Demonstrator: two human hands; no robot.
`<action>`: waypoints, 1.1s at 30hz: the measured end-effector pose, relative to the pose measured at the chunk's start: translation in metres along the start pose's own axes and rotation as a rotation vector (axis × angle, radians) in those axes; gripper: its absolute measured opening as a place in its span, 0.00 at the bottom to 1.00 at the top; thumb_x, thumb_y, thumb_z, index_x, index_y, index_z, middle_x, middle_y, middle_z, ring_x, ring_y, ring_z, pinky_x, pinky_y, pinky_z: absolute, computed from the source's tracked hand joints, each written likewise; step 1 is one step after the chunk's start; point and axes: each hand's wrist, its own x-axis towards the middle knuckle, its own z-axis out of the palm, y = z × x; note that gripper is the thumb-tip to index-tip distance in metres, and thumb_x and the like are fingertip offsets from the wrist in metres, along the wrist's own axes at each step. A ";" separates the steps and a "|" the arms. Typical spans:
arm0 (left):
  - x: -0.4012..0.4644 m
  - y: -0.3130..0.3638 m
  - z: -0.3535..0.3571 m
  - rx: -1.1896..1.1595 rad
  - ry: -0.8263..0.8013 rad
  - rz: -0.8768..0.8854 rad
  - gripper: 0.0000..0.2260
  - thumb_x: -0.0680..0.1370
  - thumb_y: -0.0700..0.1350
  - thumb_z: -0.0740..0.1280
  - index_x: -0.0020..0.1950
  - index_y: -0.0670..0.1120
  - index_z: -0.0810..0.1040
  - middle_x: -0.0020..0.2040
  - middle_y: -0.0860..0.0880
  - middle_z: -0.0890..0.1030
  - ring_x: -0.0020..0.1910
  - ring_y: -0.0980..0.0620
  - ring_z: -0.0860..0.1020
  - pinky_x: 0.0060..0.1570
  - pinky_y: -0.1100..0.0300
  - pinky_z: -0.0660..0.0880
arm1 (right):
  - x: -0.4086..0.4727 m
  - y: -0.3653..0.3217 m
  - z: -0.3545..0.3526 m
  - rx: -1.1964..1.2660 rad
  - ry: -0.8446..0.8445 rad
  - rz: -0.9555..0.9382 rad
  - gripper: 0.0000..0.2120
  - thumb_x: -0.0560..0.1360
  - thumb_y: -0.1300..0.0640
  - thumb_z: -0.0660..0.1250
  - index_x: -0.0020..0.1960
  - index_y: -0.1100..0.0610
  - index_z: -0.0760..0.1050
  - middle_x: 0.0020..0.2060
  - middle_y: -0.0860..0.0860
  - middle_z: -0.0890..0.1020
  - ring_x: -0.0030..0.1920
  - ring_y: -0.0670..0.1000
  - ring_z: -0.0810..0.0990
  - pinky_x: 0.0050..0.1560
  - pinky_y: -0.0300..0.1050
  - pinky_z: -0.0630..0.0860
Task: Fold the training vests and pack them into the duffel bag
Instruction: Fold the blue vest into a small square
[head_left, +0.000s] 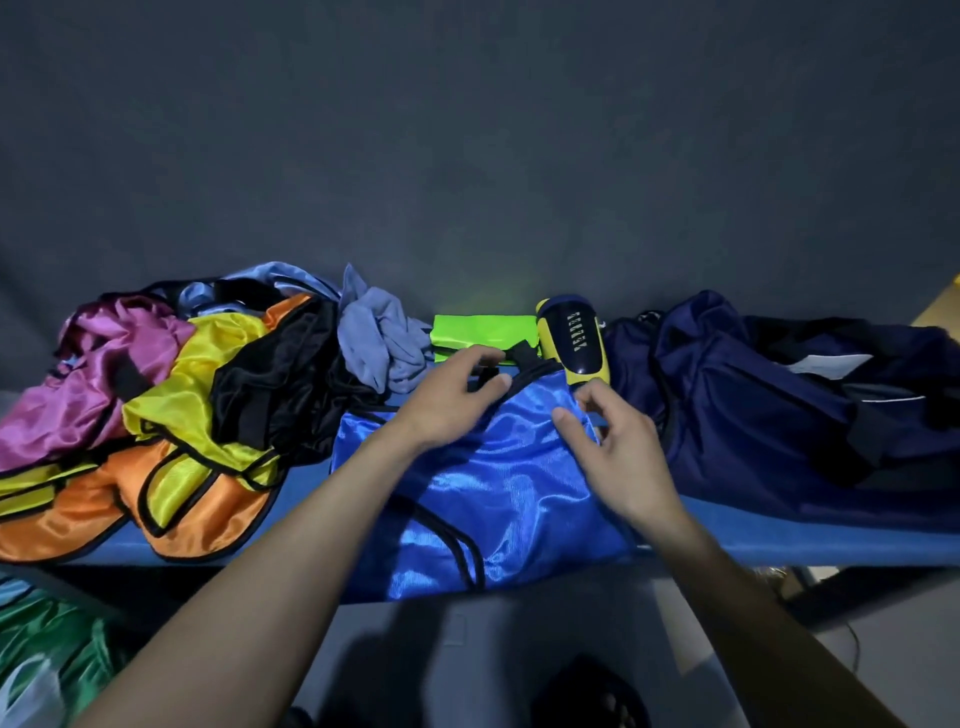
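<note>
Blue vest (498, 488) lengthwise toward viewer, neckline far, under both hands.

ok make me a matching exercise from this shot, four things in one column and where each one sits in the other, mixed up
Things:
1. blue vest
2. navy duffel bag
3. neon green vest
4. orange vest

Places:
A. far right of the bench
B. folded flat at the back, beyond the left hand
C. bottom of the loose pile at the left
D. spread out in the middle, under both hands

Pairs: 1-D, 2-A, 3-B, 4-C
</note>
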 end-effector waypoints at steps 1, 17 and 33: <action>0.004 0.001 0.001 -0.057 -0.018 -0.047 0.16 0.84 0.52 0.64 0.71 0.52 0.75 0.67 0.54 0.78 0.67 0.55 0.74 0.67 0.59 0.68 | 0.001 0.000 0.000 0.002 -0.029 -0.017 0.12 0.81 0.52 0.68 0.45 0.53 0.67 0.35 0.53 0.70 0.32 0.56 0.63 0.32 0.50 0.63; 0.050 -0.008 0.010 -0.388 0.230 -0.061 0.03 0.80 0.40 0.71 0.53 0.46 0.80 0.42 0.52 0.79 0.40 0.56 0.76 0.46 0.63 0.73 | 0.037 0.026 0.008 -0.018 0.011 0.116 0.11 0.80 0.56 0.69 0.46 0.50 0.67 0.28 0.43 0.68 0.31 0.47 0.62 0.32 0.44 0.61; 0.047 0.008 -0.001 0.097 -0.027 0.174 0.14 0.74 0.63 0.73 0.49 0.55 0.77 0.50 0.52 0.79 0.51 0.51 0.77 0.56 0.50 0.75 | 0.041 0.016 0.008 -0.146 -0.055 -0.048 0.08 0.81 0.54 0.68 0.52 0.50 0.68 0.28 0.51 0.69 0.30 0.54 0.66 0.32 0.42 0.63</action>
